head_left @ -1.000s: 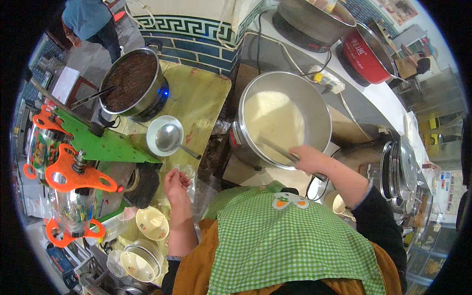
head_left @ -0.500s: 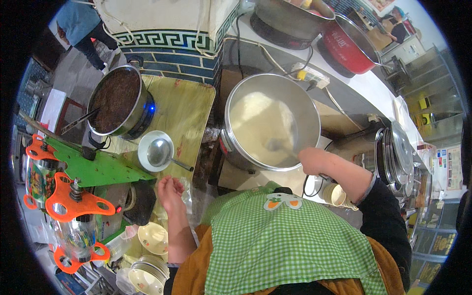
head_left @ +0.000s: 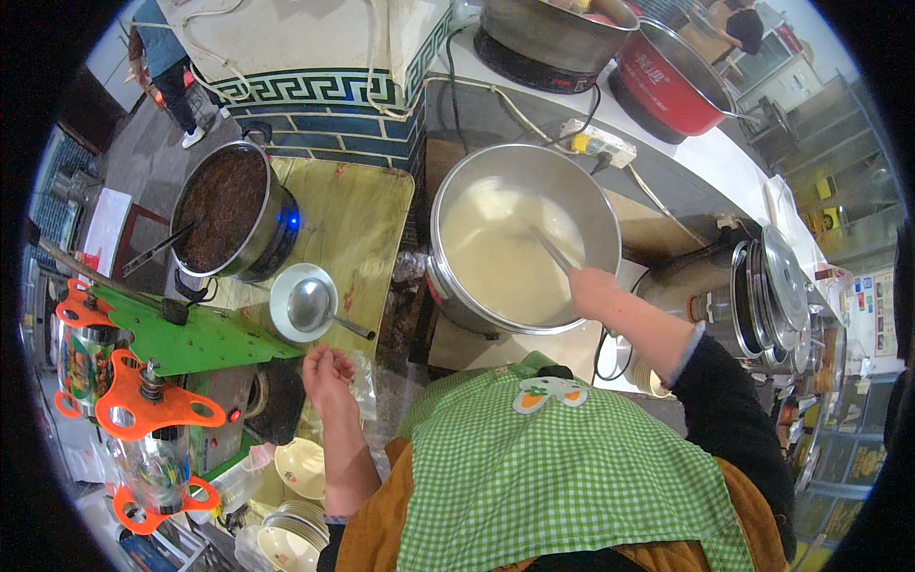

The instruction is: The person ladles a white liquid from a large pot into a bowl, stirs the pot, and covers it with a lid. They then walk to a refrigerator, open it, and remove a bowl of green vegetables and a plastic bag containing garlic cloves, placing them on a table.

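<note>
My right hand (head_left: 595,291) is closed round the handle of a metal ladle (head_left: 556,251). Its lower end is hidden under the pale, cream-coloured liquid (head_left: 505,262) in a large steel pot (head_left: 599,214). My left hand (head_left: 329,372) hovers with loosely bent fingers, holding nothing that I can see. Just beyond it a white bowl (head_left: 280,303) stands on the yellowish table (head_left: 357,219), with a second metal ladle (head_left: 307,303) resting in it, handle pointing right.
A pan of dark brown food (head_left: 224,205) sits on a blue-lit cooker at the left. Orange-knobbed machinery (head_left: 157,396) and stacked bowls (head_left: 291,543) are nearer me. More pots (head_left: 667,81), a power strip (head_left: 600,143) and stacked lids (head_left: 777,286) line the right side.
My right hand has shifted slightly up and left, sweeping the ladle through the liquid; its end has sunk from sight. White foam has spread out. The left hand barely moved.
</note>
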`<state>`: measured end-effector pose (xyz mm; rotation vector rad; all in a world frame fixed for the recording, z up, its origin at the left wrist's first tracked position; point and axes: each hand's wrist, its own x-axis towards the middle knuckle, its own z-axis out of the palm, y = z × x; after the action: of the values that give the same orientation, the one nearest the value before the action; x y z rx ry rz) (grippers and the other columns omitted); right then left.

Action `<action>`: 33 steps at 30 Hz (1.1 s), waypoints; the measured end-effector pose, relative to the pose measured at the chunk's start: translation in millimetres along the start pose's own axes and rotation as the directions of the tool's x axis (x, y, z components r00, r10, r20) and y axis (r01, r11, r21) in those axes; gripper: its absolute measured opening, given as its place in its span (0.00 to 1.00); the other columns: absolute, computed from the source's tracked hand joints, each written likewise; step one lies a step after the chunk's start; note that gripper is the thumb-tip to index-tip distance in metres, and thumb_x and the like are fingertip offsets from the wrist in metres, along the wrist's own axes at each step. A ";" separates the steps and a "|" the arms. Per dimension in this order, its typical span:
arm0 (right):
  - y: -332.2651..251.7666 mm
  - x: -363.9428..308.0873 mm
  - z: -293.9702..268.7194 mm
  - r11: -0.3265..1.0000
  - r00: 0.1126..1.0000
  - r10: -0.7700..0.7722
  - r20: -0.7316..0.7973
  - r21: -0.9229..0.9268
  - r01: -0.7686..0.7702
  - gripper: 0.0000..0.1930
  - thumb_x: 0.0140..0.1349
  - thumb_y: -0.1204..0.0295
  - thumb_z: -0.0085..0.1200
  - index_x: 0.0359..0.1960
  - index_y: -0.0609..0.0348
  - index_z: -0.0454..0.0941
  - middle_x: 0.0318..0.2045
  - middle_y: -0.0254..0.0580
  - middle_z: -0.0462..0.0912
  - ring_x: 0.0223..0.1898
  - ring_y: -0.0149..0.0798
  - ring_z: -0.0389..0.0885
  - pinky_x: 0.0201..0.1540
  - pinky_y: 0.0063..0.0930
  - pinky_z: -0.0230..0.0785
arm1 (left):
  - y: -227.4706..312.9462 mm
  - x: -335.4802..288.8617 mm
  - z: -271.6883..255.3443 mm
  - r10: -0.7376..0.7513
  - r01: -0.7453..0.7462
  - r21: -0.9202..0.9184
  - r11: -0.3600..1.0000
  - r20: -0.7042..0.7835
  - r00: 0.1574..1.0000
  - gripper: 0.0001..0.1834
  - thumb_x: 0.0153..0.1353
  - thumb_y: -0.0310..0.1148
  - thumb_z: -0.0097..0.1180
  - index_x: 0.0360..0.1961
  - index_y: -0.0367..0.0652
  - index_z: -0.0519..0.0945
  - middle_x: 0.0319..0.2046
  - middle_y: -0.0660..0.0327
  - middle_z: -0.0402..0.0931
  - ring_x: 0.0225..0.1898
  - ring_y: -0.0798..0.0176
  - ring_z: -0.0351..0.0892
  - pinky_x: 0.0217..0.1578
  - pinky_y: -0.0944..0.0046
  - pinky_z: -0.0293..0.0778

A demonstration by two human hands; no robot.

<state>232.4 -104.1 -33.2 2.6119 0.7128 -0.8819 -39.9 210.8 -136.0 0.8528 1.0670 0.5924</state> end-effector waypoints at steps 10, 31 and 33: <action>-16.7 -10.7 -12.7 0.950 0.942 -0.282 0.183 0.194 0.246 0.13 0.48 0.79 0.51 0.37 0.65 0.79 0.33 0.56 0.83 0.38 0.56 0.82 0.39 0.46 0.75 | -1.7 -12.7 11.7 0.012 -0.012 -0.013 1.000 0.001 1.000 0.07 0.64 0.27 0.49 0.44 0.43 0.72 0.31 0.60 0.76 0.26 0.68 0.73 0.27 0.69 0.70; -9.1 3.9 3.9 0.949 0.961 -0.251 -0.120 0.167 0.269 0.10 0.51 0.77 0.50 0.34 0.63 0.81 0.33 0.52 0.83 0.39 0.52 0.83 0.39 0.45 0.75 | 7.4 -28.8 29.7 0.093 -0.094 0.022 0.995 0.023 0.995 0.09 0.63 0.27 0.49 0.44 0.42 0.73 0.31 0.61 0.75 0.26 0.68 0.72 0.28 0.69 0.70; -4.8 16.9 11.3 0.971 0.977 -0.151 -0.151 0.161 0.176 0.10 0.52 0.77 0.50 0.34 0.62 0.81 0.34 0.52 0.84 0.39 0.52 0.83 0.38 0.45 0.76 | 10.4 -31.1 29.7 0.103 -0.104 0.049 0.993 0.023 0.994 0.09 0.64 0.28 0.49 0.44 0.42 0.72 0.31 0.61 0.74 0.27 0.69 0.71 0.28 0.69 0.70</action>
<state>236.0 -98.7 -53.1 2.8230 0.9397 -0.8490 -24.6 183.3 -104.8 0.9609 1.0271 0.6447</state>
